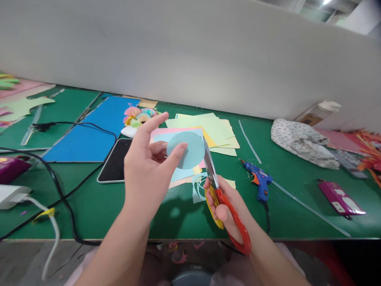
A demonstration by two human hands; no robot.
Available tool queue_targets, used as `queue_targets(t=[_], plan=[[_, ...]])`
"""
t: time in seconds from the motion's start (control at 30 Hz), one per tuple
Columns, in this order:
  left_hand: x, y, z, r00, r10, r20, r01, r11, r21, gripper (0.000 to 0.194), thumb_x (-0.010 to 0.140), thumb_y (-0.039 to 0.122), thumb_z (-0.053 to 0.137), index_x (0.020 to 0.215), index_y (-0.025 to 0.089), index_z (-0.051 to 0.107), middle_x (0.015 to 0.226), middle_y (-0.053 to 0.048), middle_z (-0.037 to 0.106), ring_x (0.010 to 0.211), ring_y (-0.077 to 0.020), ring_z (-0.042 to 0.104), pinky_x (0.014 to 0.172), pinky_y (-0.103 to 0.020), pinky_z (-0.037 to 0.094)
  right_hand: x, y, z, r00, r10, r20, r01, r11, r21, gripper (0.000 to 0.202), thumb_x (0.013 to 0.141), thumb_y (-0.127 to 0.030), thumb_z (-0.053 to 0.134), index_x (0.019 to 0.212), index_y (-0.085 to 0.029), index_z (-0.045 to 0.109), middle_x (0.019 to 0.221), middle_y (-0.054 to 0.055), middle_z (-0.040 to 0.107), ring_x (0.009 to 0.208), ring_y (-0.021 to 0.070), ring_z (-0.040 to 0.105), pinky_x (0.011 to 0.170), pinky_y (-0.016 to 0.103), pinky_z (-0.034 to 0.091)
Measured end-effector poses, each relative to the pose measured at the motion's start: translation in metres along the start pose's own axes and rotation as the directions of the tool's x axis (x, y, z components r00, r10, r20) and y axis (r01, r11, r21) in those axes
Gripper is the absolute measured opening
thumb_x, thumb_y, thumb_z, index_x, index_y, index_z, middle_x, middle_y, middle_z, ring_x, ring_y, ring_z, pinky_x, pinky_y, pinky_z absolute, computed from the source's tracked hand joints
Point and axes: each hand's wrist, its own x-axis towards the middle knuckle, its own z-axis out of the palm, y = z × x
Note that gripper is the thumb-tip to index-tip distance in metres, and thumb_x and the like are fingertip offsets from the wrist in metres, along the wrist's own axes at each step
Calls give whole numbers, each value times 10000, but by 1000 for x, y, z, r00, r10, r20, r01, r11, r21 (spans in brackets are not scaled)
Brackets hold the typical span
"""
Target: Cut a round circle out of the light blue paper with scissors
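Thumb and fingers of the left hand [145, 167] pinch a disc [193, 147], forefinger raised, while those of the right hand [232, 200] curl round scissors [220, 194], blades at the disc's right edge, above paper [205, 122] on the table [175, 222].

Pale-blue paper disc [193, 153], red-and-yellow scissor handles [231, 207], green tabletop [293, 176], grey-patterned white cloth [300, 139]

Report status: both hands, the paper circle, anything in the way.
Left hand pinching blue paper circle. Right hand gripping scissors, blades by circle's right edge. Glue gun lies off right, apart from both hands.
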Motion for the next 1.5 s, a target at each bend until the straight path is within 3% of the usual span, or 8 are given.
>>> queue_targets(t=[0.13,0.43,0.6,0.87,1.07,1.27,1.37,1.5], plan=[[0,0,-1,1000,9,14,-9,1000,8,545,756,293,813,1283,339,679,593,75,528,521,-134,490,528,-286,528,-2,-2,1,1000,-12,-22,12,999,-31,903,444,-993,657,958,-252,603,669,-59,407,584,126,288,516,258,254],[0,2,-1,999,-33,-7,33,999,-24,538,746,284,825,1265,330,692,586,81,511,529,-118,455,518,-259,518,-2,-1,-1,1000,-2,-5,2,1000,-29,705,642,-891,712,943,-262,608,705,-53,379,604,147,276,576,300,305],[1,1,-2,1000,-13,-13,12,1000,-29,525,750,290,825,1256,338,692,617,71,561,527,-115,458,524,-258,508,-3,-7,-1,1000,-4,12,5,998,-61,850,467,-964,679,940,-262,599,690,-62,385,609,146,268,583,305,256],[2,-1,-3,1000,-7,-26,6,999,-33,529,743,285,835,1254,331,707,630,66,564,534,-106,457,511,-240,486,-2,-7,-2,999,-33,26,35,995,-99,895,443,-984,642,943,-243,584,627,-84,399,594,131,269,563,285,224],[4,-2,-3,1000,-24,-3,24,997,-67,513,770,300,837,1257,315,675,1066,-7,743,574,-66,524,511,-201,517,-1,-4,-2,999,-41,35,43,997,-62,878,453,-961,665,944,-237,592,626,-90,407,584,118,251,535,272,205],[-3,-1,11,984,-124,126,156,943,-294,821,742,178,840,1477,299,495,1530,-71,559,778,-151,730,565,-296,673,-2,-7,0,1000,-14,2,14,998,-61,879,426,-947,703,943,-242,611,652,-71,441,598,124,289,546,274,241],[-6,0,14,989,-89,117,118,955,-272,836,732,102,817,1470,350,512,1642,-22,440,845,-177,755,553,-301,682,2,-1,-1,1000,24,-4,-24,999,-35,812,552,-934,712,976,-246,629,672,-49,487,578,131,355,522,269,293],[-8,-1,13,992,-50,114,72,978,-195,819,721,106,822,1448,365,548,1639,-2,448,769,-151,742,525,-284,668,9,7,-5,993,116,10,-116,993,16,706,719,-883,666,1000,-236,633,694,-33,516,527,131,410,471,265,330]])
